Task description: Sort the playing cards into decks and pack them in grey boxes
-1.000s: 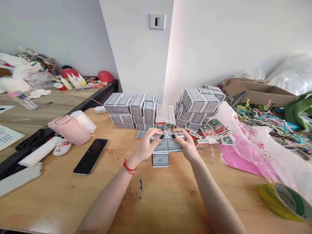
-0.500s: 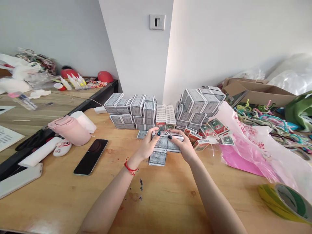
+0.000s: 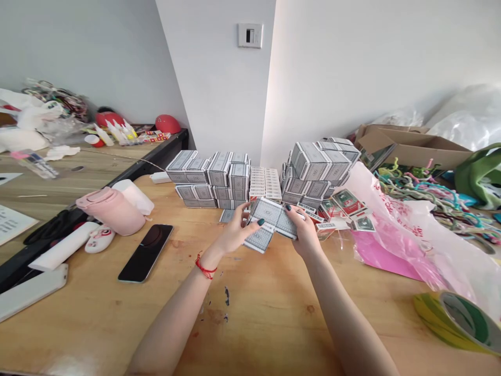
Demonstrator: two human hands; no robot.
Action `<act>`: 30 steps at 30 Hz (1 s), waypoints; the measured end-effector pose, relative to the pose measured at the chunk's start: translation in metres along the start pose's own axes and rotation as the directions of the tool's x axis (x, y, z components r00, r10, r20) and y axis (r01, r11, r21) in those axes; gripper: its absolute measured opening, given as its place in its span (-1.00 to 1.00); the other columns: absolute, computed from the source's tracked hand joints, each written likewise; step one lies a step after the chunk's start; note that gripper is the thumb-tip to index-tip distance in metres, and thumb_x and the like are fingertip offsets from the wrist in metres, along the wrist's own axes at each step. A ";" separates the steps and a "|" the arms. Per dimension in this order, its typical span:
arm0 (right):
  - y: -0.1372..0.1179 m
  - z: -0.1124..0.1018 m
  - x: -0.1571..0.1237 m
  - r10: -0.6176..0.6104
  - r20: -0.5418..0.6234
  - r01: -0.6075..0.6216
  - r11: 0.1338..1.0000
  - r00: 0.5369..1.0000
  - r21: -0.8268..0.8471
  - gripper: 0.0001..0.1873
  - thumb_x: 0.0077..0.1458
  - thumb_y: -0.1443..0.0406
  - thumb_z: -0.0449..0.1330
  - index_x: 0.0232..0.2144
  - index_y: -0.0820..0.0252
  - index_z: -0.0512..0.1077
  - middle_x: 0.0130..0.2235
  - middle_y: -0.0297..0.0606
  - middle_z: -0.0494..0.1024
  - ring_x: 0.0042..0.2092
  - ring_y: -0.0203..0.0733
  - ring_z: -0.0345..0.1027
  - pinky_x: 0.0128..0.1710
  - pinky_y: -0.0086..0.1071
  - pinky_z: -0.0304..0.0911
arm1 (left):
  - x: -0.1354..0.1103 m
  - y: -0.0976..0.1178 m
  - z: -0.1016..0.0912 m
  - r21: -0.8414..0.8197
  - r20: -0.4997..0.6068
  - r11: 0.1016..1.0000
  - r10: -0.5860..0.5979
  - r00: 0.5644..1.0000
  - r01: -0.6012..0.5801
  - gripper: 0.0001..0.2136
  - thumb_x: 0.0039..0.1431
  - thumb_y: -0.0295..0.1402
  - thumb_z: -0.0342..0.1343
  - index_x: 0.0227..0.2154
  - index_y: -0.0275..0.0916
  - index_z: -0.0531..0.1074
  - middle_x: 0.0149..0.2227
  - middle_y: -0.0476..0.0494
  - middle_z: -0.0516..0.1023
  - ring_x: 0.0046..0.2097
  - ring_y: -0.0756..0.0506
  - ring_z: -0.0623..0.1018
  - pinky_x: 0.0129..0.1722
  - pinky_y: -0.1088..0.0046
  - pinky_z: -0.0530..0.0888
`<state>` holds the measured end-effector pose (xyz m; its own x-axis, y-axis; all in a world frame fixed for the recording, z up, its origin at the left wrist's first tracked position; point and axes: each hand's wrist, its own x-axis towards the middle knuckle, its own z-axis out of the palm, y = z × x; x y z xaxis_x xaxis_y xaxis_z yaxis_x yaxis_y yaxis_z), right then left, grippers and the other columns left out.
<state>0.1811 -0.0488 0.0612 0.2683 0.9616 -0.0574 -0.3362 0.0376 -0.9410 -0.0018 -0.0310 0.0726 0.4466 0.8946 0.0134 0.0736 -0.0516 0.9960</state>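
Left hand (image 3: 234, 233) and right hand (image 3: 306, 237) both pinching the grey box cluster (image 3: 270, 213), thumbs on top, other fingers partly hidden at its edges. Cluster sits tilted between them over the desk (image 3: 270, 318); stacked boxes (image 3: 229, 181) just beyond the left fingers. I'd press evenly both sides, thumbs near the seams, so boxes don't shear apart while being turned.

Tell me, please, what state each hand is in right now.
Left hand: holding the left side of the grey-patterned playing-card boxes, thumb on top.
Right hand: holding their right side, thumb on top.
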 end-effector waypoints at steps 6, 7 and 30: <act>-0.007 0.003 -0.007 -0.009 0.147 0.002 0.999 0.989 0.046 -0.52 -0.16 0.15 0.26 -0.15 -0.03 0.22 -0.12 -0.34 0.43 -0.14 -0.16 0.35 -0.23 -0.26 0.31 | 0.002 0.000 0.003 -0.052 -0.098 0.990 0.126 0.987 -0.131 -0.59 0.14 -0.19 -0.08 0.03 -0.18 0.11 0.03 -0.16 0.29 0.04 -0.11 0.31 -0.03 0.34 0.30; -0.006 0.005 -0.009 0.000 0.168 -0.009 0.999 0.986 0.049 -0.51 -0.17 0.17 0.27 -0.15 -0.03 0.20 -0.12 -0.33 0.43 -0.13 -0.16 0.35 -0.20 -0.23 0.31 | 0.002 0.000 0.004 -0.045 -0.112 0.986 0.152 0.982 -0.158 -0.60 0.15 -0.20 -0.10 0.04 -0.17 0.11 0.06 -0.15 0.26 0.08 -0.11 0.27 0.01 0.33 0.27; 0.000 0.012 -0.006 -0.015 0.206 -0.020 0.985 0.978 0.169 -0.64 -0.10 0.17 0.23 -0.22 0.14 0.31 -0.08 -0.20 0.42 -0.05 -0.08 0.31 -0.06 -0.19 0.24 | 0.004 -0.003 0.008 -0.160 -0.237 0.974 0.122 0.964 -0.163 -0.40 -0.11 -0.28 0.19 0.03 -0.15 0.10 -0.04 -0.19 0.33 -0.05 -0.13 0.39 -0.16 0.35 0.40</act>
<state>0.1686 -0.0517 0.0655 0.0817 0.9963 0.0266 -0.4893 0.0634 -0.8698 0.0068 -0.0308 0.0694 0.2283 0.9611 0.1555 -0.1436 -0.1247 0.9817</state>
